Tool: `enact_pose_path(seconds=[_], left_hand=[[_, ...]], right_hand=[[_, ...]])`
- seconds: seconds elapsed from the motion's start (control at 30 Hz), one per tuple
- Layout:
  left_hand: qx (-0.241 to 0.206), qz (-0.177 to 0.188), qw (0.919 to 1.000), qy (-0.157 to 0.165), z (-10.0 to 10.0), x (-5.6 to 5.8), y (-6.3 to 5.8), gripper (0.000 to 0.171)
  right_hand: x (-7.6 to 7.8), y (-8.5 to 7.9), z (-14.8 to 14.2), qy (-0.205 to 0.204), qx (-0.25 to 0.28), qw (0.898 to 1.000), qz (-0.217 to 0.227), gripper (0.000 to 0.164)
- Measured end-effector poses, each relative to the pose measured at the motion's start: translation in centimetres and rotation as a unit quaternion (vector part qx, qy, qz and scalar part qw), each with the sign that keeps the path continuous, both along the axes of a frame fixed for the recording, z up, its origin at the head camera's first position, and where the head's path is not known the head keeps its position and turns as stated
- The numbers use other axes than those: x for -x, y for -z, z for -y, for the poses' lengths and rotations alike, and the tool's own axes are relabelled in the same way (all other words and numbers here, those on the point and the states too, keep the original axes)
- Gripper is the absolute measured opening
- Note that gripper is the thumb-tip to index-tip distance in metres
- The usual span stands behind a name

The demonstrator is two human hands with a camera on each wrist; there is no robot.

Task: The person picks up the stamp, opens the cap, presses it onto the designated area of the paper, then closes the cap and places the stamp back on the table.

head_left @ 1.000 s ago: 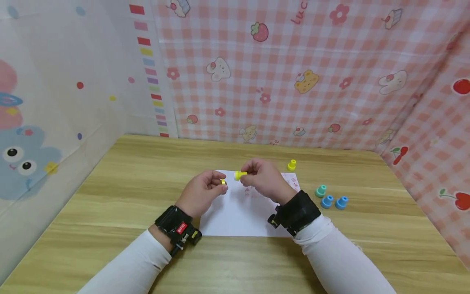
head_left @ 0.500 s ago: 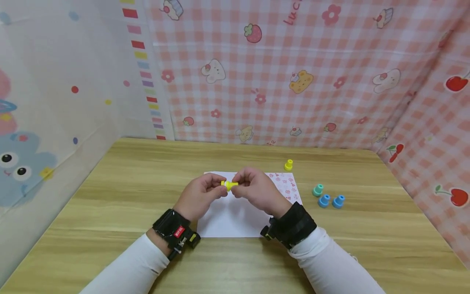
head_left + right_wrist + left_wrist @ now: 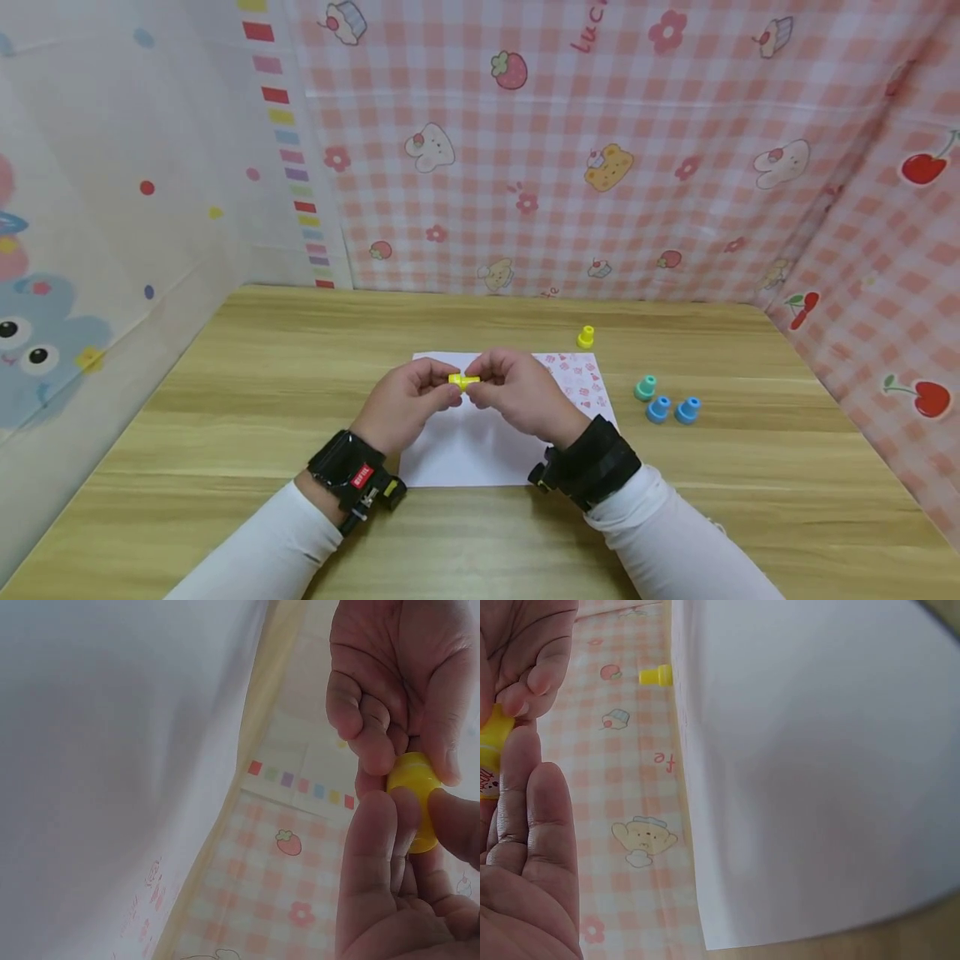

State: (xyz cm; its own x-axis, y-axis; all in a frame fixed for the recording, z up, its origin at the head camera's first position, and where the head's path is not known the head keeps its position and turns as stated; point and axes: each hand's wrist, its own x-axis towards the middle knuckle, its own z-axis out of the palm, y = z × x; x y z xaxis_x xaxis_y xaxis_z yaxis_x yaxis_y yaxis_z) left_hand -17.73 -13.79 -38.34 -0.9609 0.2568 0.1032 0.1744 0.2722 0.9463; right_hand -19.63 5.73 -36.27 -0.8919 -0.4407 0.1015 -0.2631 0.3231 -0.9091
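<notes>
Both hands meet above a sheet of paper. Between them is a small yellow toy stamp (image 3: 464, 382) with its cap, lying sideways in the air. My left hand (image 3: 399, 403) pinches the cap end between thumb and fingers. The narrower handle end is pinched by my right hand (image 3: 531, 402). Cap and body now touch; whether they are fully pressed together cannot be told. In the left wrist view, the yellow stamp (image 3: 490, 754) shows a printed label, partly cut off by the frame edge. Fingers cover part of the yellow stamp (image 3: 417, 796) in the right wrist view.
White paper (image 3: 480, 454) lies on the wooden table (image 3: 300, 333), with small red prints (image 3: 581, 379) along its upper right. Behind it stands another yellow stamp (image 3: 586, 337). A teal stamp (image 3: 645, 387) and two blue stamps, one nearer (image 3: 658, 409) and one farther right (image 3: 687, 410), stand beyond the paper.
One second ago the left hand held the yellow cap apart from the stamp in the right hand. The right hand moved left and down, bringing the stamp into the cap; the white gap between them has closed.
</notes>
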Motion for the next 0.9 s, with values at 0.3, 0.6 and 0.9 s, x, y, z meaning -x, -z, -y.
enact_pose_path(seconds=[0.3, 0.6, 0.9], left_hand=[[-0.011, -0.013, 0.9998, 0.006, -0.05, -0.33, -0.35, 0.011], [-0.017, -0.027, 0.9993, 0.017, -0.23, -0.40, -0.29, 0.011], [-0.032, -0.036, 0.9987, 0.020, -0.50, -0.55, -0.37, 0.012]], right_hand=[[-0.38, -0.14, 0.14, -0.012, -0.068, 0.996, -0.049, 0.006], [-0.67, -0.41, 0.02, -0.042, -0.072, 0.994, -0.068, 0.003], [-0.72, -0.16, 0.33, -0.041, -0.039, 0.997, -0.048, 0.004]])
